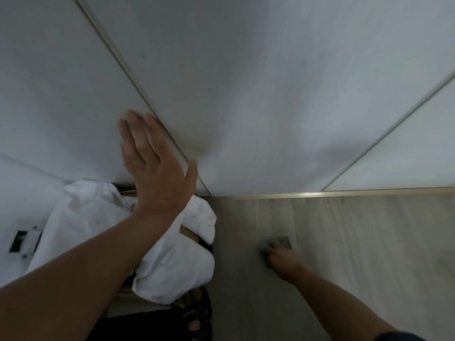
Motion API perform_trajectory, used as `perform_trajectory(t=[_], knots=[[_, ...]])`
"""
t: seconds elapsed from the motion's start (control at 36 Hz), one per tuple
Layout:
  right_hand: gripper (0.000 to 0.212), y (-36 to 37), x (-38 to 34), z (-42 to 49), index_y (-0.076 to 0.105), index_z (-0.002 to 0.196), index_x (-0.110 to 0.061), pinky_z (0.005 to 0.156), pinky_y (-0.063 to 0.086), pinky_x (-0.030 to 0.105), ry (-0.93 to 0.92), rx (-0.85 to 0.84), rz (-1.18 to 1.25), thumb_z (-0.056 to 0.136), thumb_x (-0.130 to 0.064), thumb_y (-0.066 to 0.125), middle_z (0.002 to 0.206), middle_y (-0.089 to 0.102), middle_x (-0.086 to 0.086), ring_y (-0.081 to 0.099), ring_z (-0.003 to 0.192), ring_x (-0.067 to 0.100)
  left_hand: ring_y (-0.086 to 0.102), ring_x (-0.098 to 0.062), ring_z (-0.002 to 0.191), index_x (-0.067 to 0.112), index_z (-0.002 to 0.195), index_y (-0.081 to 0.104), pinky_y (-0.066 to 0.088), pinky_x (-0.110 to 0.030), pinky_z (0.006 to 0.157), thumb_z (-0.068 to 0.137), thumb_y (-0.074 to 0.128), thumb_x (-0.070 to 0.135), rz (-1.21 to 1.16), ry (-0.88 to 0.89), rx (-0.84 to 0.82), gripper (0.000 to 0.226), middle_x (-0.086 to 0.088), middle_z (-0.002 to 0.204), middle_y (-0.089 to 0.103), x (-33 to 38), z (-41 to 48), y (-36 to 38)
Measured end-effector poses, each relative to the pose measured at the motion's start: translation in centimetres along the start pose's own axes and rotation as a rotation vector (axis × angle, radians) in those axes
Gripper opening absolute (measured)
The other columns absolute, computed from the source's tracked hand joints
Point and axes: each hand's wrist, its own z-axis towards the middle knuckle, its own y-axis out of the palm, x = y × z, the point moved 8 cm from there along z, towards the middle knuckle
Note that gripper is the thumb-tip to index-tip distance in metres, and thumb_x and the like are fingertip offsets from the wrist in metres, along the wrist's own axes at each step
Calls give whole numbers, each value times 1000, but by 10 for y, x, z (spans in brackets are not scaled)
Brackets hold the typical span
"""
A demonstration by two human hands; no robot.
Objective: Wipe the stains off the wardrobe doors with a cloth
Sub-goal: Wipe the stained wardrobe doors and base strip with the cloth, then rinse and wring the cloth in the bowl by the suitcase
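The white wardrobe doors (270, 82) fill the upper view, split by thin gold seams. My left hand (152, 166) lies flat with straight fingers on the left door, right beside a seam, its thumb reaching across it. A faint brownish smudge (203, 146) shows on the middle door just right of that hand. Lower right, my right hand (283, 262) grips a small grey cloth (277, 242), seen against the grey wood-grain floor below the doors. Whether the cloth touches any surface I cannot tell.
A gold trim strip (320, 194) runs along the bottom of the doors. A crumpled white fabric bundle (98, 217) sits under my left forearm. A small black-and-white fitting (23, 242) is at the far left. My sandalled foot (194, 316) stands at the bottom centre.
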Motion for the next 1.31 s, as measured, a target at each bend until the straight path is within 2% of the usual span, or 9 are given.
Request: perform_trajectory(t=[0.08,0.22,0.39,0.47,0.61,0.69,0.78,0.97,1.31], knots=[[41,-19,37,-67,58,137,-16,109,40,39,300,72,224,101,-29,46,141,55,10,51,130,29,26,-43,150,-3,158,18,27,-55,119,84,73,28,-226,-81,-60,98,-30,162,22,9,-9,-14],[21,-106,73,-191,67,67,-10,61,46,29,620,594,1028,86,-1,70,73,65,11,63,71,24,52,-30,115,3,140,43,44,-36,96,85,69,5,-644,-382,-120,61,-17,140,41,44,-23,-37],[20,-215,47,-306,65,87,-1,77,53,40,274,733,2000,98,-7,50,94,62,22,65,81,31,65,-35,99,15,94,58,52,-41,86,95,62,9,-907,-588,-707,7,-11,102,66,130,-68,-12],[37,-253,34,-365,68,109,7,86,59,43,92,754,2299,92,-21,51,112,70,25,71,98,35,71,-32,97,19,82,61,56,-44,84,100,62,17,-1053,-541,-975,18,-8,91,71,192,-98,-13],[74,-265,45,-413,51,141,1,103,50,57,-47,772,2377,95,-57,54,142,54,29,54,130,45,71,-18,91,17,115,67,48,-31,71,106,49,45,-1431,-636,-1460,34,-2,103,76,285,-149,-23],[75,-274,54,-398,45,145,5,107,46,56,-142,779,2389,90,-41,67,143,52,30,55,129,43,70,-20,89,18,113,68,50,-38,82,102,46,52,-1581,-677,-1607,42,-2,97,75,324,-145,-17],[65,-307,62,-376,42,147,3,107,46,52,-224,858,2296,88,-13,67,143,50,32,56,126,42,72,-27,104,16,119,71,54,-42,91,86,58,47,-1612,-626,-1601,48,-7,117,76,346,-126,-15],[48,-307,113,-394,43,146,2,116,35,59,-24,947,2575,100,-11,48,147,47,30,45,138,45,66,-31,123,-1,134,61,57,-43,99,95,65,22,-1701,-788,-1443,46,-19,131,68,400,-77,-38],[37,-424,202,-760,60,126,1,83,57,36,533,1203,2692,105,-25,48,121,69,17,67,110,30,64,-25,81,12,78,64,46,-42,84,67,67,7,-1329,-402,-1569,12,-12,80,69,656,74,-322]])
